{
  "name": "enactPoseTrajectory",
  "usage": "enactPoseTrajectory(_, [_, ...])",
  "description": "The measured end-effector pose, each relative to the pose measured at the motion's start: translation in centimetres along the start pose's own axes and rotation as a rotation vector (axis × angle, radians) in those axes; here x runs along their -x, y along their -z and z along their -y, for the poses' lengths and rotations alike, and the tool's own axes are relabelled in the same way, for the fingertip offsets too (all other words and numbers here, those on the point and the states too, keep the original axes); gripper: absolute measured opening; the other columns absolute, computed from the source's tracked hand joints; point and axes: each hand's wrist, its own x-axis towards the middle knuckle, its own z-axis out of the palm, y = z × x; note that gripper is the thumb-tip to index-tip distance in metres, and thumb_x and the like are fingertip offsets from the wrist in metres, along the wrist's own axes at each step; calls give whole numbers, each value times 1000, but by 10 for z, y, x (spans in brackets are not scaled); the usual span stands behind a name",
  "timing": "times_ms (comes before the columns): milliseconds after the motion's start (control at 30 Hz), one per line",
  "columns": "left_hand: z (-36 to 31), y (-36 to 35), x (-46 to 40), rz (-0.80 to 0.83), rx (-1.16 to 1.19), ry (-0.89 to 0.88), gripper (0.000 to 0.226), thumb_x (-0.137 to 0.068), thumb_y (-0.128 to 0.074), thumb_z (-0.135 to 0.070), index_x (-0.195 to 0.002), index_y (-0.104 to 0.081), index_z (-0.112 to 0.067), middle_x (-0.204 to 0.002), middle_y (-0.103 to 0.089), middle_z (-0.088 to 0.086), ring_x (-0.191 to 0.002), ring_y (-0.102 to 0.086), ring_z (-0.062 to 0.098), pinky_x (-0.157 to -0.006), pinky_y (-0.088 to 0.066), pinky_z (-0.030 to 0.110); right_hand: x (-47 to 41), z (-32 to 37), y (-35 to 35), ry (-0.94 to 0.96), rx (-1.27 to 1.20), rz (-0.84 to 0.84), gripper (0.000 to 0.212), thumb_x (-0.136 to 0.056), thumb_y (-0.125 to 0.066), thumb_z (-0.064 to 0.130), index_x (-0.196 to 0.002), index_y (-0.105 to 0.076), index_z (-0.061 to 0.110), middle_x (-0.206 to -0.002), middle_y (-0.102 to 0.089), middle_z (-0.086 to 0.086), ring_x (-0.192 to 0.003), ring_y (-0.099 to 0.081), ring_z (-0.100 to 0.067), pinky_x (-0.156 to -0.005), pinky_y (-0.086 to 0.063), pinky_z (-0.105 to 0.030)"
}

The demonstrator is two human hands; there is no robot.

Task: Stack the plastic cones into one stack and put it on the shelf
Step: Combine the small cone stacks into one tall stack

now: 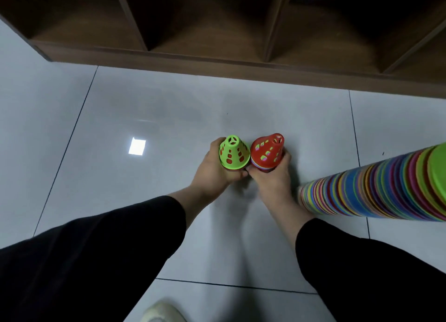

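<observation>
Two short stacks of perforated plastic cones sit side by side on the floor, touching or nearly so: one topped by a green cone (233,154) on the left and one topped by a red cone (267,151) on the right, each with a few other colours showing at the rim beneath. The left hand (213,171) curls around the base of the green-topped stack, and the right hand (274,177) grips the base of the red-topped one, thumbs meeting between them. Just to the right, a very tall multicoloured stack of cones (376,192) stands on the floor tiles (144,109) and leans out of view toward the camera; its top is not visible. So most of the gathering looks done, with the bulk of the cones already nested into the tall stack, while these two small stacks are still separate. What remains, as I judge it, is to nest one short stack onto the other, join that to the tall stack, and then carry the whole thing to the brown wooden shelf (217,56) along the far side, whose open cubbies show nothing inside in the visible part. A pale shoe (163,312) shows at the near edge, and black sleeves cover both forearms.
</observation>
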Motion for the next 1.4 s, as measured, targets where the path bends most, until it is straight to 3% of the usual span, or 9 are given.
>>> enactPoseTrajectory(100, [3, -2, -5, -22, -21, -13, 81, -61, -91, -37, -122, -39, -45, -113, -64, -19, -101, -61, -3, -82, -48, 17, -1, -5, 1, 26, -1, -15, 86, -62, -89, 6, -135, -44, 17, -116, -63, 0, -100, -62, -13, -86, -51, -21])
enactPoseTrajectory(167, [4, -1, -6, -32, -57, -24, 77, -63, -89, -36, -121, -39, -46, -108, -65, -21, -97, -61, -2, -78, -48, 16, -1, -6, -1, 32, 10, -25, 84, -64, -88, 5, -135, -44, 17, -114, -62, 2, -99, -61, -12, -83, -49, -17])
enactPoseTrajectory(333, [2, 0, -4, -62, -100, -49, 71, -66, -86, -34, -120, -40, -43, -102, -63, -20, -92, -60, 7, -77, -49, 24, 0, -5, -2, 62, 111, -53, 88, -54, -90, 28, -130, -45, 24, -118, -64, -3, -105, -64, -21, -92, -54, -39])
enactPoseTrajectory(433, [8, 4, 1, -68, -117, -59, 70, -66, -86, -36, -118, -40, -44, -101, -63, -21, -92, -61, 8, -77, -50, 26, 3, -7, -2, 74, 172, -55, 85, -45, -81, 52, -120, -44, 37, -113, -67, 2, -99, -67, -18, -86, -56, -42])
enactPoseTrajectory(600, [17, 17, 8, -73, -114, -62, 73, -68, -87, -32, -117, -36, -48, -99, -60, -27, -93, -60, 4, -74, -47, 15, 5, -15, -1, 128, 290, -24, 82, -47, -81, 63, -116, -43, 40, -106, -68, 7, -95, -69, -19, -77, -59, -44])
enactPoseTrajectory(933, [26, 23, 14, -107, -57, -60, 74, -66, -89, -35, -122, -40, -43, -109, -64, -19, -99, -63, 3, -80, -51, 19, 9, -19, 1, 142, 255, -9, 79, -54, -88, 50, -119, -50, 27, -106, -70, 3, -94, -69, -16, -79, -57, -32])
enactPoseTrajectory(1067, [25, 23, 13, -79, -104, -90, 72, -66, -88, -33, -120, -41, -43, -108, -63, -20, -98, -62, 3, -78, -49, 16, 9, -21, 3, 89, 147, 36, 81, -49, -86, 55, -117, -43, 44, -113, -67, 5, -101, -69, -14, -87, -58, -45])
enactPoseTrajectory(1200, [28, 17, 16, -106, -144, -107, 74, -64, -87, -39, -120, -39, -45, -111, -63, -18, -103, -62, 10, -87, -54, 31, 9, -23, 5, 73, 116, 41, 78, -48, -87, 55, -111, -42, 54, -115, -66, 5, -103, -68, -14, -88, -58, -45])
enactPoseTrajectory(1400, [35, 27, 14, 19, -153, -46, 119, -49, -87, -65, -146, -23, -42, -138, -53, -14, -128, -51, 13, -106, -46, 40, 12, -11, 7, 101, 45, 42, 72, -51, -87, 50, -106, -42, 60, -114, -67, 5, -103, -69, -17, -89, -57, -47])
